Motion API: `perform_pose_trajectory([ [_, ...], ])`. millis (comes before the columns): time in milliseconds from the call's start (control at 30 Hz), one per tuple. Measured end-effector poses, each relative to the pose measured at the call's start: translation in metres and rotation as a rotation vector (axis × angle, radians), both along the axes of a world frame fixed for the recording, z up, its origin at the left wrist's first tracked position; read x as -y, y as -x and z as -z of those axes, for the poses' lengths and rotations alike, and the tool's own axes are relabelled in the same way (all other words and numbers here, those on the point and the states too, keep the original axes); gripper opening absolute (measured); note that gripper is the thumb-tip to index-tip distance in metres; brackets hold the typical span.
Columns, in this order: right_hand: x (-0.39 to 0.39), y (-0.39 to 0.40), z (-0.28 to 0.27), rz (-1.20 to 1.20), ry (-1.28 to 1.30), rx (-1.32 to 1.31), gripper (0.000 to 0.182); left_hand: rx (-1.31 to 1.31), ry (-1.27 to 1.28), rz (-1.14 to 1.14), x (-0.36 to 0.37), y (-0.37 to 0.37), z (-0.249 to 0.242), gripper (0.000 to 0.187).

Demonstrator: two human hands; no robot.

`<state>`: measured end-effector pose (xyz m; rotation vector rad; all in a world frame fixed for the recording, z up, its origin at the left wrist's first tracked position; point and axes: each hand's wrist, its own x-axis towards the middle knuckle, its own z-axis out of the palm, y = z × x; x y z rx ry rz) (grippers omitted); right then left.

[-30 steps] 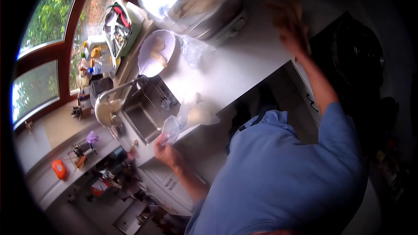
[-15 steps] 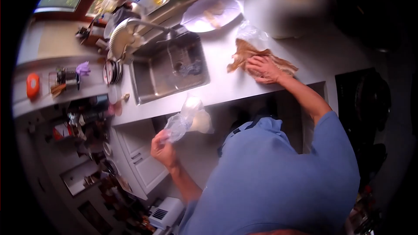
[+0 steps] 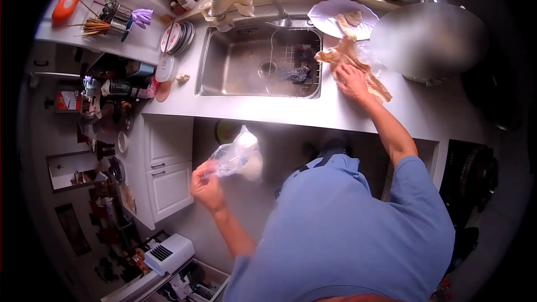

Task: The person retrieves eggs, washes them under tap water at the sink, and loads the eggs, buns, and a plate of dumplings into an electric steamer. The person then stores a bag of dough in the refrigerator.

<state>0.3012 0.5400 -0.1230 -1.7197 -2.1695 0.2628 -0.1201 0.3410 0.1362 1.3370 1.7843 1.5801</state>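
Observation:
My left hand (image 3: 207,187) pinches the end of a clear plastic bag (image 3: 232,159), which hangs in the air in front of the counter with something white in it. On the counter, right of the sink, my right hand (image 3: 351,81) rests on a crumpled tan-brown cloth-like piece (image 3: 376,85), its fingers bent over it. The upper end of that piece reaches toward a white scalloped plate (image 3: 324,15), where a pale strip lies. Some clear plastic is beside the piece, near the large pot.
A steel sink (image 3: 232,72) with a rack and dark scrubber (image 3: 298,74) lies left of my right hand. The large pot (image 3: 428,42), blurred, stands at the right. Stacked plates (image 3: 182,38) stand left of the sink, and a stove (image 3: 467,170) is at the far right.
The view has turned, so the sink and counter appear shifted. My left hand still holds the bag. The brown piece is now more stretched out, reaching the plate, with my right hand still on it.

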Motion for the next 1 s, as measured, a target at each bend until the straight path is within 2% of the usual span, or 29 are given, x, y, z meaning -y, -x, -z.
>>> perform_pose_trajectory([
  [67,-0.012,-0.012,-0.014,0.042,0.046,0.097,0.045,-0.021,0.006,-0.033,-0.007,0.008,0.003,0.020],
  [133,-0.023,0.004,-0.046,-0.059,0.095,0.226,0.046,-0.066,0.019,-0.122,-0.008,0.017,0.010,0.018],
  [167,-0.019,0.023,-0.068,-0.099,-0.162,-0.038,0.046,-0.061,0.031,-0.199,-0.011,0.014,0.008,0.016],
  [200,-0.009,0.046,-0.102,-0.105,-0.147,-0.178,0.045,-0.067,0.042,-0.233,-0.013,0.011,0.002,0.014],
  [233,-0.007,0.063,-0.113,-0.205,-0.079,-0.292,0.049,0.010,0.047,-0.252,-0.016,0.008,0.002,0.014],
  [267,-0.003,0.082,-0.116,-0.405,0.109,-0.537,0.057,0.189,-0.029,-0.211,-0.021,0.001,-0.001,0.014],
  [300,0.001,0.103,-0.125,-0.585,0.301,-0.769,0.066,0.223,-0.002,-0.197,-0.024,-0.007,-0.010,0.020],
  [367,0.025,0.154,-0.163,-0.863,0.376,-0.660,0.092,0.252,-0.008,-0.187,-0.029,-0.016,-0.015,0.021],
  [433,0.033,0.203,-0.165,-1.045,0.339,-0.709,0.108,0.307,0.012,-0.202,-0.038,-0.032,-0.009,0.021],
  [500,0.043,0.249,-0.173,-1.100,0.197,-0.782,0.109,0.261,0.016,-0.198,-0.042,-0.050,-0.007,0.020],
  [533,0.049,0.264,-0.166,-1.067,0.103,-0.554,0.107,0.239,0.068,-0.208,-0.044,-0.059,-0.007,0.019],
  [567,0.050,0.279,-0.159,-1.055,0.006,-0.695,0.085,0.218,0.120,-0.219,-0.044,-0.070,-0.006,0.019],
  [633,0.067,0.305,-0.144,-0.876,0.618,-1.229,0.057,-0.142,0.155,-0.162,-0.040,-0.086,0.016,0.017],
  [667,0.076,0.311,-0.159,-0.825,0.726,-1.139,0.034,-0.009,0.120,-0.094,-0.039,-0.092,0.025,0.021],
  [700,0.068,0.318,-0.144,-0.812,0.836,-0.703,0.030,0.117,0.077,-0.016,-0.036,-0.094,0.030,0.028],
  [767,0.066,0.334,-0.129,-1.122,0.422,-0.797,0.032,0.184,0.170,0.037,-0.020,-0.082,0.014,0.046],
  [800,0.074,0.343,-0.144,-0.964,0.720,-0.862,0.038,0.212,0.196,0.081,-0.010,-0.068,0.017,0.060],
  [833,0.081,0.352,-0.118,-0.847,0.986,-1.067,0.040,0.247,0.143,0.001,0.001,-0.054,0.017,0.061],
  [867,0.087,0.365,-0.067,-0.700,1.253,-1.256,0.042,0.283,0.090,-0.076,0.014,-0.039,0.016,0.063],
  [933,0.099,0.391,-0.106,-0.766,1.025,-0.965,0.046,0.257,0.062,-0.265,0.050,-0.002,0.028,0.069],
  [1000,0.114,0.423,-0.103,-0.768,1.029,-1.022,0.046,0.216,0.053,-0.501,0.096,0.043,0.053,0.069],
])
